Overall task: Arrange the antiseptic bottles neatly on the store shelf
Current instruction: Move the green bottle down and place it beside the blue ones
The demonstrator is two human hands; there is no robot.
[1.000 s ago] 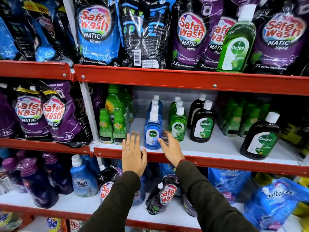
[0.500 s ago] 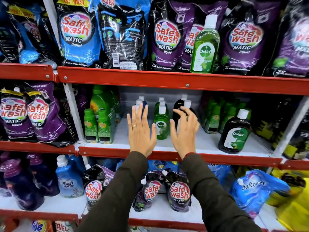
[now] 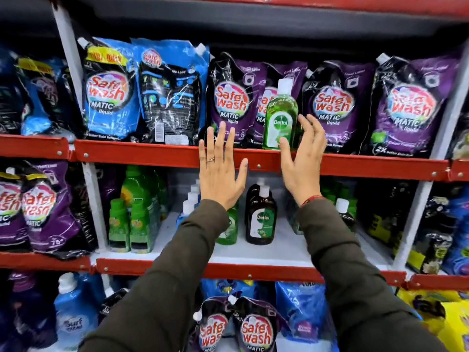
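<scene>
A green Dettol bottle [image 3: 280,115] with a white cap stands alone on the upper red shelf [image 3: 157,154], among the detergent pouches. My right hand [image 3: 302,161] is raised just right of it, fingers spread, thumb near its base, not gripping. My left hand [image 3: 219,168] is open and flat in front of the shelf edge, left of the bottle. On the middle white shelf [image 3: 284,250] stand a brown Dettol bottle [image 3: 261,219], a green one [image 3: 228,229] partly hidden by my left sleeve, blue ones [image 3: 189,201] and another brown one [image 3: 345,214] behind my right sleeve.
Purple Safe Wash pouches [image 3: 332,107] and blue ones [image 3: 109,92] crowd the upper shelf around the green bottle. Small green bottles [image 3: 129,224] fill the middle shelf's left end. White uprights [image 3: 94,204] divide the bays. More pouches [image 3: 253,326] lie on the bottom shelf.
Both hands have risen from the middle shelf to the upper shelf's edge. The view has tilted upward, and my right hand has come beside the lone green bottle.
</scene>
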